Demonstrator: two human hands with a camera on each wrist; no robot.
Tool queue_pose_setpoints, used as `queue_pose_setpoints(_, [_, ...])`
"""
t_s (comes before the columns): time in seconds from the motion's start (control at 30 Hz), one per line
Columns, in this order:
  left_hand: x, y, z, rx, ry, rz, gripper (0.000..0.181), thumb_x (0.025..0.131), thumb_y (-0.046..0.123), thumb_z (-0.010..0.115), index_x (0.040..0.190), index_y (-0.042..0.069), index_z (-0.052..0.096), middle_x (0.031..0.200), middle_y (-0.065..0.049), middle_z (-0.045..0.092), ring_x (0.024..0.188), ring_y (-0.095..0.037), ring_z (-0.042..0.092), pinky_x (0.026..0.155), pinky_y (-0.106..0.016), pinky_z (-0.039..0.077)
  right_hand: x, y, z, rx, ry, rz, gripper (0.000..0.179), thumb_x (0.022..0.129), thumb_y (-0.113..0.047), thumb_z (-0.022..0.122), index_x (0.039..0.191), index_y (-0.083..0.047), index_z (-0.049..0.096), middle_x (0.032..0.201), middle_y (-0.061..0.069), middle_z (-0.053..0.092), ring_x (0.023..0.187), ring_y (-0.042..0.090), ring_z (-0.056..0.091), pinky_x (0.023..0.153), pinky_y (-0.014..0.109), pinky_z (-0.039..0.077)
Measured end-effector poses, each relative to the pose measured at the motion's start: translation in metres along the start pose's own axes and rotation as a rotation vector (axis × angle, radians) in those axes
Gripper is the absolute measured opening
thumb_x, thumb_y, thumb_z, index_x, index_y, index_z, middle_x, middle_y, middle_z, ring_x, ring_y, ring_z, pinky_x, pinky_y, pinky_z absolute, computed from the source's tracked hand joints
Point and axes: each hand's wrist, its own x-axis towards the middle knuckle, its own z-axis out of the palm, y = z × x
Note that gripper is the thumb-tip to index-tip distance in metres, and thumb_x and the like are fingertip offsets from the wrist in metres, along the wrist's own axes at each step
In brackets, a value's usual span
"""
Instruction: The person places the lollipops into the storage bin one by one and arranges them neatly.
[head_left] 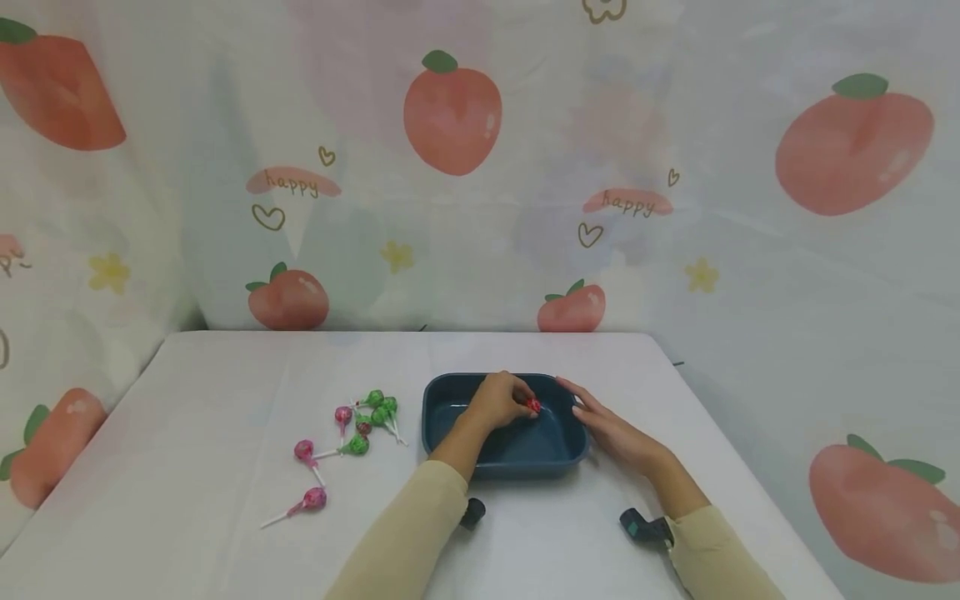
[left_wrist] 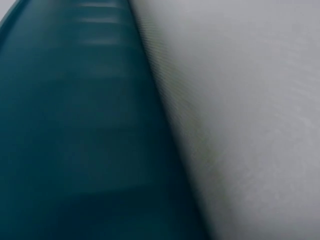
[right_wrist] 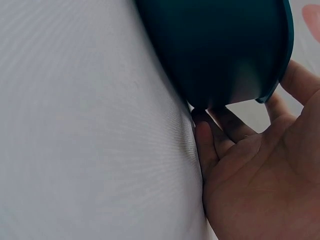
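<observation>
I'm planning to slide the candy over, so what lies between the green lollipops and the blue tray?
The head view shows white table between the green lollipops and the blue tray, bare except for some white sticks reaching into it.

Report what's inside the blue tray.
The left hand holds a small red item in or over the tray, which otherwise looks bare. What the hand and forearm cover can't be seen.
</observation>
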Motion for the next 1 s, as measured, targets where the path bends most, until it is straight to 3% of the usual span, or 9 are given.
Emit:
queue_pose_setpoints(0.13, [-0.0011, 0.0023, 0.0028, 0.000, 0.000, 0.007, 0.023, 0.084, 0.011, 0.088, 0.105, 0.006, 0.080, 0.092, 0.000, 0.076, 0.086, -0.009, 0.068, 0.086, -0.027, 0.054, -0.0020, -0.0001, -0.0007, 0.001, 0.002, -0.002, 0.056, 0.113, -0.035, 0.038, 0.166, -0.035, 0.019, 0.172, 0.003, 0.006, 0.156, 0.031, -0.003, 0.116, 0.068, -0.001])
queue_pose_setpoints(0.4, [-0.0010, 0.0006, 0.0088, 0.146, -0.012, 0.064, 0.024, 0.084, 0.013, 0.088, 0.107, 0.009, 0.080, 0.095, 0.001, 0.075, 0.085, -0.010, 0.065, 0.085, -0.029, 0.054, -0.0021, -0.0013, 0.0019, -0.011, 0.017, 0.001, 0.056, 0.113, -0.035, 0.039, 0.166, -0.035, 0.019, 0.172, 0.002, 0.005, 0.156, 0.030, -0.006, 0.116, 0.068, -0.003])
queue_pose_setpoints(1.0, [-0.0022, 0.0024, 0.0046, 0.111, 0.003, 0.004, 0.027, 0.083, 0.012, 0.089, 0.109, 0.008, 0.081, 0.098, -0.001, 0.077, 0.095, -0.014, 0.070, 0.090, -0.031, 0.055, 0.0019, -0.0003, 0.0003, 0.011, 0.013, -0.013, 0.056, 0.113, -0.032, 0.040, 0.165, -0.034, 0.021, 0.172, 0.003, 0.007, 0.156, 0.029, -0.003, 0.117, 0.066, -0.002])
